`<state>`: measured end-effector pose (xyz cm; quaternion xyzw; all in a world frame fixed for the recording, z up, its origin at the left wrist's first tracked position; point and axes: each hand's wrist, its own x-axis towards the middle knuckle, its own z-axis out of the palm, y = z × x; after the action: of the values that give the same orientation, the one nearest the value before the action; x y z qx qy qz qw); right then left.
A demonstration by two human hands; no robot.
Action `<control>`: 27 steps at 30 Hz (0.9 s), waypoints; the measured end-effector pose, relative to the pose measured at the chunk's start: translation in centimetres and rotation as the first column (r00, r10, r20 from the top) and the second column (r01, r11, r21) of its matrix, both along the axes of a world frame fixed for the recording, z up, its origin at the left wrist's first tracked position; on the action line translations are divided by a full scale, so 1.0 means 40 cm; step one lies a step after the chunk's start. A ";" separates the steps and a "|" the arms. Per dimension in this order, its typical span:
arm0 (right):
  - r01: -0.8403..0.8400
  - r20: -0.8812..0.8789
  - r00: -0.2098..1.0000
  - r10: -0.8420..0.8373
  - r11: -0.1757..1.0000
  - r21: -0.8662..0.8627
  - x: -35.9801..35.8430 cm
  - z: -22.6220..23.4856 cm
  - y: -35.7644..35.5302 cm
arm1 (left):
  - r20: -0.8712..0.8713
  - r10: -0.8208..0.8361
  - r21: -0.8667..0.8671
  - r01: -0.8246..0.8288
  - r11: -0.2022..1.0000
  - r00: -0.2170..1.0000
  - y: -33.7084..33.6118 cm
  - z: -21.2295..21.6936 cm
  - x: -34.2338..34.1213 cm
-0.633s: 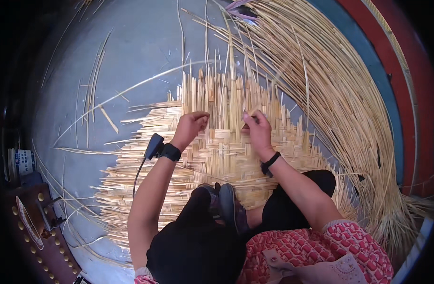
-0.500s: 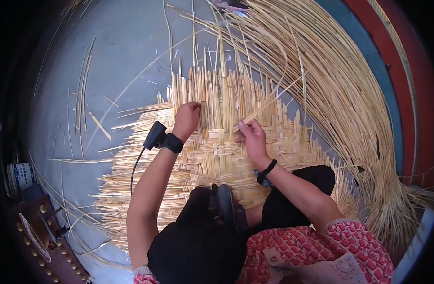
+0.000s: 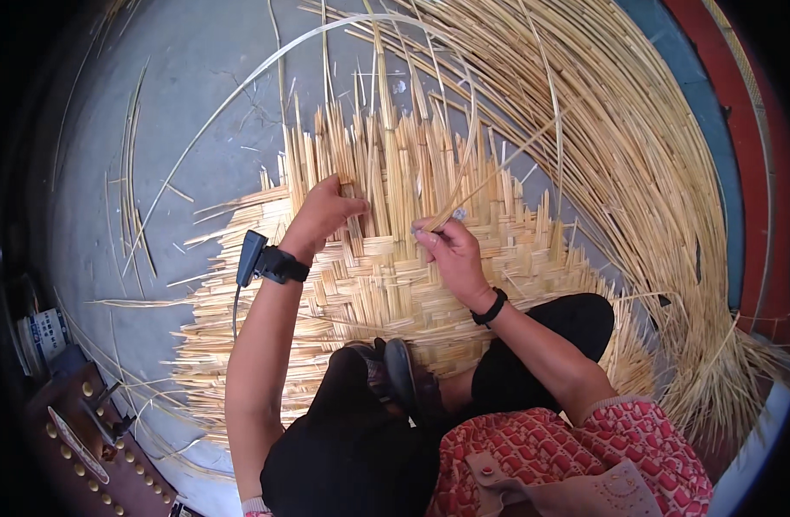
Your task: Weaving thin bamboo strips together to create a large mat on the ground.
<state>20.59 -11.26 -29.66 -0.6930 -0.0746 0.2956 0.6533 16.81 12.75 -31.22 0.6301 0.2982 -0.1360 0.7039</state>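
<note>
Grey concrete floor [image 3: 197,103] fills the upper left, scattered with loose pale bamboo strips [image 3: 132,172]. At the far left edge sits a small printed can [image 3: 40,334], and below it a dark brown studded case [image 3: 76,448] lies on the floor. Toward the middle, a half-woven bamboo mat [image 3: 369,284] spreads flat on the floor, its unwoven slat ends standing out toward the top of the view. The left hand [image 3: 326,211], with a black device strapped at the wrist [image 3: 270,263] and a cable hanging from it, is closed around upright slats at the mat's upper edge, fingers curled over them. Just to its right, the right hand [image 3: 451,250], wearing a black wristband [image 3: 491,308], pinches one thin bamboo strip [image 3: 498,172] between thumb and fingertips; that strip runs up and to the right, away from the mat. Below the hands, the person's black-trousered legs [image 3: 533,345] rest on the mat, with a red patterned garment [image 3: 584,448] at the bottom. Farther right, a large pile of long bamboo strips [image 3: 636,172] curves along the floor beside a blue and red border [image 3: 731,172].
</note>
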 end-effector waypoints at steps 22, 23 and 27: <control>-0.457 0.634 0.440 0.636 0.766 -0.451 0.081 0.088 0.005 | 0.058 0.095 0.368 -0.110 0.923 0.994 -0.031 -0.050 0.003; -0.439 0.641 0.450 0.622 0.779 -0.448 0.086 0.086 -0.003 | 0.046 0.148 0.239 -0.154 0.959 0.988 -0.038 -0.033 0.019; -0.437 0.563 0.556 0.611 0.792 -0.427 0.064 0.084 0.002 | 0.289 -0.108 0.648 -0.111 0.754 0.951 -0.038 -0.026 -0.035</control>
<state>23.17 -11.20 -26.29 -0.7689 -0.4748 0.2113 0.3725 15.41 11.22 -32.27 0.8497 0.2136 0.0782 0.4756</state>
